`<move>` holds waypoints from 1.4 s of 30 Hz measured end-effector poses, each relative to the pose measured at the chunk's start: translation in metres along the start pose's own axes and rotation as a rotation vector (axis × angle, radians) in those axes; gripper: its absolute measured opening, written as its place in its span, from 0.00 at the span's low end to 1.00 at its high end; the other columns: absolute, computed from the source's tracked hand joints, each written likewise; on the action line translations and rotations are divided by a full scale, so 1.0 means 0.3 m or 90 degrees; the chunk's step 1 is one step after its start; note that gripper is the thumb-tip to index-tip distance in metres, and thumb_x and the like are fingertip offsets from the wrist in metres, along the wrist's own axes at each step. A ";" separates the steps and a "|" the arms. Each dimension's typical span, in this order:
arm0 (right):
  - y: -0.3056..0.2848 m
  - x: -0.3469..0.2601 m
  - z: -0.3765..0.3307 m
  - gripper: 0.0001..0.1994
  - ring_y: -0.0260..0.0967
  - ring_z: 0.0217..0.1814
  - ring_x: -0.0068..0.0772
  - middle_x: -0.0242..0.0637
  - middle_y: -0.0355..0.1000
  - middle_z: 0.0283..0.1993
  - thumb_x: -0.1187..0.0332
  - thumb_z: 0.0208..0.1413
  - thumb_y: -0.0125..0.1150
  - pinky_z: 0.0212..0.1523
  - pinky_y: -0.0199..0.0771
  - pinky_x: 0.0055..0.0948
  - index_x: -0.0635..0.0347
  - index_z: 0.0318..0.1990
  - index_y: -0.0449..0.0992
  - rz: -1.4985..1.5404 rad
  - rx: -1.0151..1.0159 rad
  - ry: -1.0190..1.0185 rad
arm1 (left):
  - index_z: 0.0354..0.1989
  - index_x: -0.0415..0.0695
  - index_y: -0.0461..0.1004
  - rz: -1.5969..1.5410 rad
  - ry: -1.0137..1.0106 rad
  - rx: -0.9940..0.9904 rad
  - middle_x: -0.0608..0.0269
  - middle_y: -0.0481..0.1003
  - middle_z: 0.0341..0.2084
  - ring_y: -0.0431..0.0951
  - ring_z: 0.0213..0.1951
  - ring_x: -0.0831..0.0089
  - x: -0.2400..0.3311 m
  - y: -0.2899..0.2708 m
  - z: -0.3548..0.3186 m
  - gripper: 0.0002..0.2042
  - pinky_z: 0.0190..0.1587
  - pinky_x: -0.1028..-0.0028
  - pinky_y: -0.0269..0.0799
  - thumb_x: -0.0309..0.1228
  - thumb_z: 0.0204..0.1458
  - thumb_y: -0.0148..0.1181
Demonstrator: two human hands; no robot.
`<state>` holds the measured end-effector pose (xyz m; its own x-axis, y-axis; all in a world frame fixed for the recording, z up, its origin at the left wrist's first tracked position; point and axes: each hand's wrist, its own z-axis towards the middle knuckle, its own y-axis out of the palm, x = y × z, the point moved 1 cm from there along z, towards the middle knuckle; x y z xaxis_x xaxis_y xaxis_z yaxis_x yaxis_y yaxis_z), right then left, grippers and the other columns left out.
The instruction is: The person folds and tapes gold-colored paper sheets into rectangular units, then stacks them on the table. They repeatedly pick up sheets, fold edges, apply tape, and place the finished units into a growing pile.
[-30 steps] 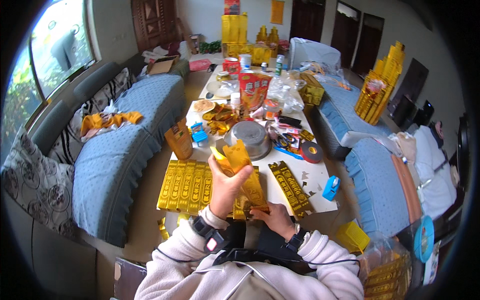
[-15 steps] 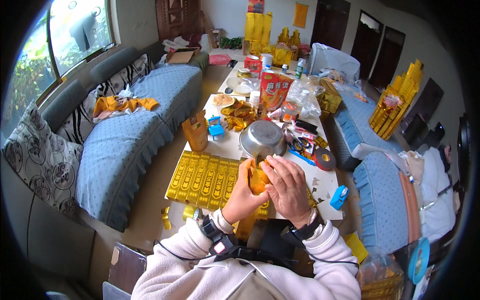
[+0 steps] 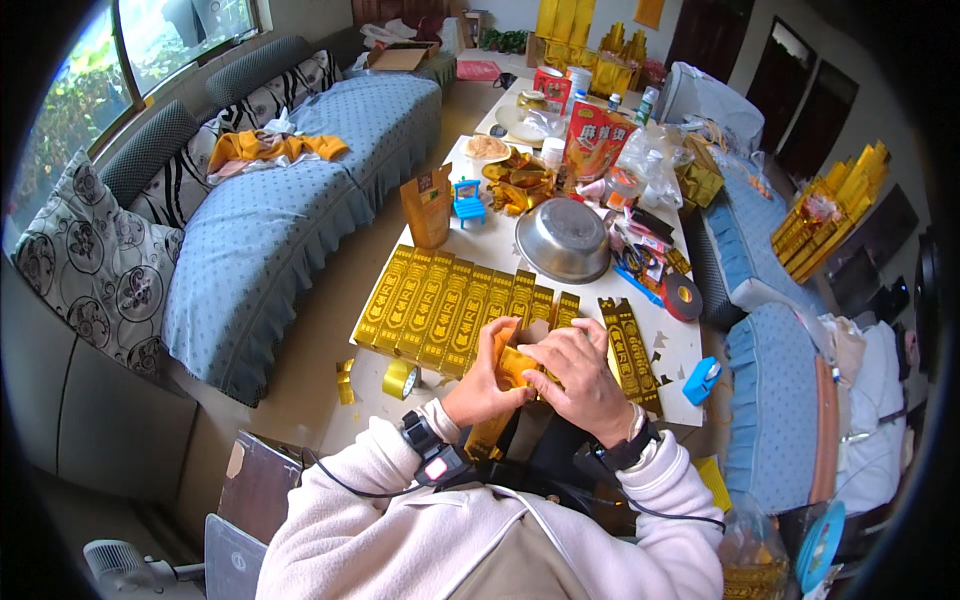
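Note:
Both my hands work a piece of gold paper [image 3: 515,365] close to my chest, over the near edge of the white table [image 3: 672,352]. My left hand [image 3: 484,385] grips it from the left and below. My right hand [image 3: 578,372] covers it from the right, fingers curled on top. Just beyond my hands lies a row of several folded gold paper bars [image 3: 450,303]. Another gold bar [image 3: 628,345] lies to the right of my right hand.
A steel bowl [image 3: 563,240], a small blue toy chair [image 3: 467,200], a brown paper bag [image 3: 428,206], a black tape roll [image 3: 683,297] and snack packets crowd the table. A blue sofa [image 3: 290,215] runs along the left. A gold tape roll [image 3: 400,378] lies on the floor.
My left hand came down from holding the gold paper up over the bowl. Both hands now meet low on it near my chest, and my view has tilted down and left.

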<state>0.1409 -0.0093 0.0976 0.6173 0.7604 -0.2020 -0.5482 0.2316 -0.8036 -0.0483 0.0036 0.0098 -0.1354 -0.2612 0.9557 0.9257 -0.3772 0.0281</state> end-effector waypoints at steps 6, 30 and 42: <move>0.021 -0.035 0.010 0.14 0.73 0.50 0.34 0.31 0.77 0.44 0.66 0.56 0.73 0.61 0.60 0.45 0.52 0.49 0.83 -0.002 -0.023 0.011 | 0.72 0.44 0.59 -0.130 -0.010 0.023 0.59 0.68 0.59 0.70 0.62 0.70 -0.010 -0.030 -0.063 0.37 0.66 0.69 0.66 0.24 0.53 0.70; 0.182 -0.072 -0.022 0.05 0.71 0.42 0.27 0.33 0.75 0.42 0.72 0.57 0.72 0.47 0.72 0.26 0.59 0.40 0.84 0.341 -0.028 0.300 | 0.43 0.39 0.76 -0.022 0.095 0.114 0.54 0.78 0.51 0.79 0.50 0.66 -0.057 -0.074 -0.162 0.06 0.55 0.69 0.74 0.23 0.59 0.66; 0.180 -0.003 -0.091 0.13 0.70 0.48 0.17 0.30 0.73 0.52 0.62 0.76 0.53 0.51 0.71 0.20 0.58 0.60 0.72 0.892 -0.089 0.647 | 0.43 0.38 0.81 0.186 0.184 0.053 0.52 0.82 0.49 0.83 0.52 0.56 0.001 -0.103 -0.160 0.08 0.56 0.63 0.77 0.23 0.57 0.70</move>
<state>0.1262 -0.0141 0.0392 -0.1355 -0.3447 -0.9289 -0.9192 -0.3063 0.2477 -0.0939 -0.0275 -0.0049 0.0537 -0.5901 0.8055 0.9636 -0.1811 -0.1968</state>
